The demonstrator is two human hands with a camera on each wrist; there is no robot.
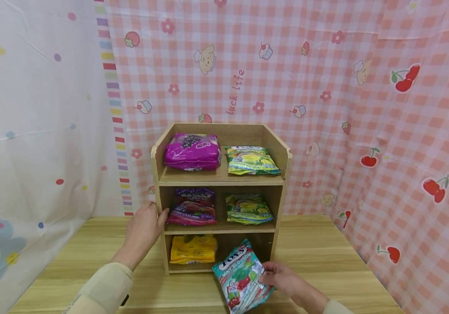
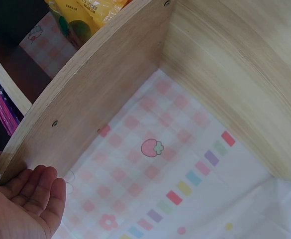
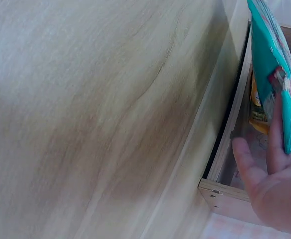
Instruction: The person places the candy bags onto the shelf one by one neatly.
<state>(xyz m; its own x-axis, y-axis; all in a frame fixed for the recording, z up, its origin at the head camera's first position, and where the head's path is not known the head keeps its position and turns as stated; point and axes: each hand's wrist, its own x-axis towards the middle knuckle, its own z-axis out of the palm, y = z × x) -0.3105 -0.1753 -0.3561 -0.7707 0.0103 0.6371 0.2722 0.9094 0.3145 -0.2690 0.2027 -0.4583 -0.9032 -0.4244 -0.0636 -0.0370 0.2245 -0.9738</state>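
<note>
A teal bag of Fox's Mint Blossom candy hangs tilted before the bottom tier of a small wooden shelf. My right hand pinches the bag by its right edge; in the right wrist view the bag stands edge-on above the palm. My left hand grips the shelf's left side panel, thumb on the inner side and fingers along the outside, as the left wrist view shows the fingers. A yellow bag lies on the bottom tier's left side, beside the teal one.
On the top tier lie a purple bag and a yellow-green bag. The middle tier holds a dark berry bag and another green-yellow bag. The shelf stands on a wooden table, with a checked cloth behind.
</note>
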